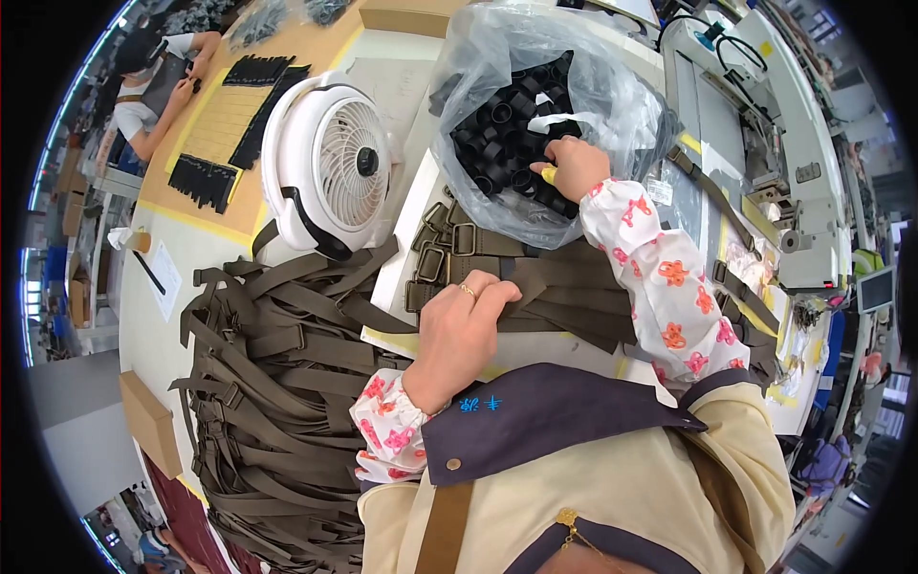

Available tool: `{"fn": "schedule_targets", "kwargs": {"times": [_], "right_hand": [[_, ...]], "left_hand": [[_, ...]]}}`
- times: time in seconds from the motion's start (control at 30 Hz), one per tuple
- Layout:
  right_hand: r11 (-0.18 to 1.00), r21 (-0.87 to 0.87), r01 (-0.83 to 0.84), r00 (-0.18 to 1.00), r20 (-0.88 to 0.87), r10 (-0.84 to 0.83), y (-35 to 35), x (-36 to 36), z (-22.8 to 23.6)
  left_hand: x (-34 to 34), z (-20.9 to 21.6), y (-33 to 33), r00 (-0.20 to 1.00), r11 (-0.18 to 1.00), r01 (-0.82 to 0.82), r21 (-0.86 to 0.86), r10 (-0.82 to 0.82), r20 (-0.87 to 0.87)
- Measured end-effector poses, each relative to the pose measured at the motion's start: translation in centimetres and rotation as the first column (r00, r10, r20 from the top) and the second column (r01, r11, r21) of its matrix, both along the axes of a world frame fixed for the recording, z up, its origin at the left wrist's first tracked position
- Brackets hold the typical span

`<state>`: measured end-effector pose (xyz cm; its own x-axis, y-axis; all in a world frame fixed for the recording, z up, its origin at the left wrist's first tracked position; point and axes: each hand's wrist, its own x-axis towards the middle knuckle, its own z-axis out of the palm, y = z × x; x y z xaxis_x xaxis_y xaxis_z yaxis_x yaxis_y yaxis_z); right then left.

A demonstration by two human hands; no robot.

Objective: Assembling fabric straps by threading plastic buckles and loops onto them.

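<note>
Thumb and fingers of my left hand [464, 330] pinch a dark olive webbing strap [534, 287]. Several more straps lie side by side under it, with bronze-coloured rectangular buckles [464, 239] at their left ends. My right hand [577, 167] reaches over the mouth of a clear plastic bag [622, 81], its fingers curled down at the black plastic rings [502, 113] inside. Something small and yellow [548, 175] shows at those fingertips. Whether a ring is also in that hand is hidden.
Left of the bag stands a white fan [330, 163]. A big heap of olive straps [287, 421] covers the table's near left. At the right is a white sewing machine [798, 153]. Across the table at far left a person [158, 86] sits by black strips [258, 115].
</note>
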<state>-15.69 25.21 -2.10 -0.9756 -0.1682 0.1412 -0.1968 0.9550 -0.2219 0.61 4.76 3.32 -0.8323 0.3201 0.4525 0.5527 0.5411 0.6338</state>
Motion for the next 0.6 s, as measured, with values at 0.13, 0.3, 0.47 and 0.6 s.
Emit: {"fn": "schedule_targets", "kwargs": {"times": [0.13, 0.3, 0.47, 0.6], "right_hand": [[0.996, -0.044, -0.078, 0.997, -0.021, 0.077, -0.4, 0.5, 0.1], [0.694, -0.708, -0.130, 0.928, 0.159, 0.337, -0.2, 5.2, 2.5], [0.170, -0.899, 0.403, 0.768, 0.434, 0.471, 0.1, 11.7, 7.1], [-0.033, -0.898, 0.438, 0.785, 0.364, 0.500, 0.8, 13.6, 6.9]], "left_hand": [[0.1, 0.8, -0.4, 0.998, 0.998, 0.045, 0.045, -0.043, -0.042], [-0.2, -0.3, -1.0, 0.985, 0.998, 0.056, 0.024, -0.051, -0.164], [-0.2, -0.3, -1.2, 0.976, 0.997, 0.073, 0.002, -0.071, -0.204], [-0.2, -0.2, -0.9, 0.948, 0.997, 0.077, 0.002, -0.072, -0.309]]}}
